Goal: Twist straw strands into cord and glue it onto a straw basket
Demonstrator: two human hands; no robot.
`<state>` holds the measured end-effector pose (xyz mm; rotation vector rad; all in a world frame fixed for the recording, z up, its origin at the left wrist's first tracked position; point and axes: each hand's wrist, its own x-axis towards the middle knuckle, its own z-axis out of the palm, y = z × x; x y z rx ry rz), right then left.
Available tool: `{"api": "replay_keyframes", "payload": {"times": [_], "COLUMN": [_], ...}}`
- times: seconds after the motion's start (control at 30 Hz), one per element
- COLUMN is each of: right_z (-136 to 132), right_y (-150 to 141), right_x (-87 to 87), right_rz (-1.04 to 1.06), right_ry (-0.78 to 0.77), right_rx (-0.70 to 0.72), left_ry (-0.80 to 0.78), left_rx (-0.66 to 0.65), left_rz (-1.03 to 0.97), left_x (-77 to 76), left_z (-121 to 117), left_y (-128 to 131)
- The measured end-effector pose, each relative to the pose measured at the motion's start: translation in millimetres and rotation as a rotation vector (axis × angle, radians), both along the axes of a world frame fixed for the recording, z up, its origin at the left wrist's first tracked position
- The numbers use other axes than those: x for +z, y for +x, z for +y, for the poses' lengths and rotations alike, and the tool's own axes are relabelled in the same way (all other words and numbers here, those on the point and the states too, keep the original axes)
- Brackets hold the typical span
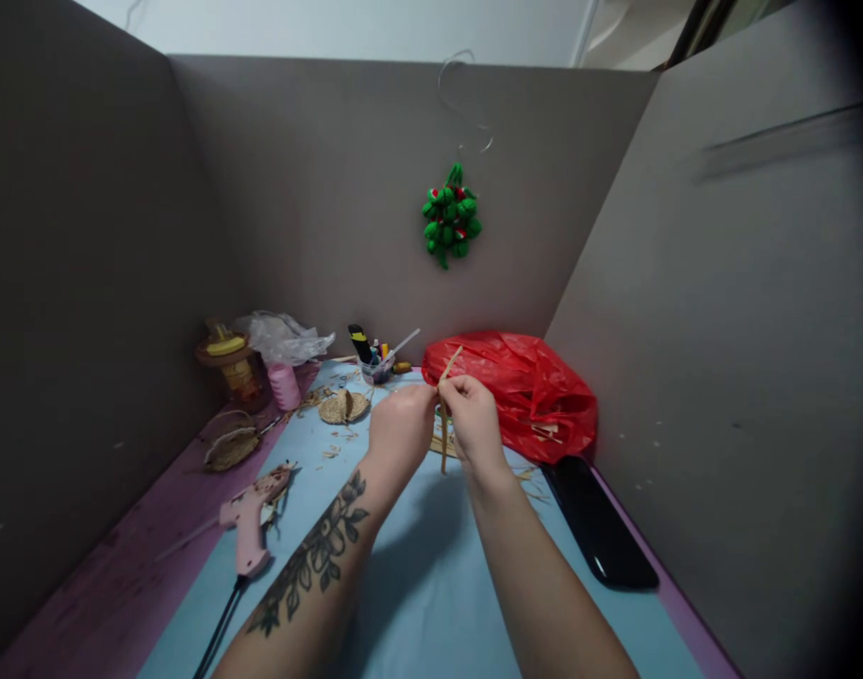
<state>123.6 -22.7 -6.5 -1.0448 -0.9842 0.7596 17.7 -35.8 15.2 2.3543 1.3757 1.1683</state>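
Above the middle of the blue work surface (431, 566), my left hand (405, 422) and my right hand (473, 415) meet with their fingertips together. Both are closed on a thin tan straw-like strip (443, 443). One end of the strip slants up past my right thumb, and the other hangs down between the hands. The exact grip of my left fingers is partly hidden by the back of the hand. Behind and below the hands lie more tan strips (441, 445), partly covered by them. A round woven straw piece (344, 406) rests to the left of my left hand.
A pink glue gun (251, 519) with a black cord lies front left. At the back stand a pink thread spool (284, 387), a cup of pens (375, 368) and a red plastic bag (522, 387). A black glossy object (601, 528) lies right. Grey partitions (332, 189) enclose the table.
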Motion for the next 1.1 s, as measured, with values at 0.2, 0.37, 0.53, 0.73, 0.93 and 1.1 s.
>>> {"api": "replay_keyframes", "payload": {"times": [0.2, 0.37, 0.53, 0.73, 0.93, 1.1], "right_z": [10, 12, 11, 8, 5, 7], "right_y": [5, 3, 2, 3, -1, -1], "right_x": [-10.1, -9.8, -10.5, -9.9, -6.5, -7.8], "right_rz": [0.006, -0.006, -0.098, -0.213, -0.179, -0.119], "right_ry": [-0.014, -0.047, -0.041, -0.033, -0.044, -0.050], "right_rx": [0.023, 0.152, 0.218, 0.207, 0.197, 0.214], "left_ry": [-0.068, -0.051, -0.216, -0.339, -0.472, -0.514], "left_rx": [-0.111, 0.128, -0.045, -0.150, -0.226, -0.276], "left_rz": [0.110, 0.003, -0.208, -0.242, -0.354, -0.470], "left_x": [6.1, 7.9, -6.0, -11.1, -9.4, -13.0], "left_z": [-3, 6, 22, 30, 30, 31], "left_y": [-7, -16, -15, -17, -19, -15]}}
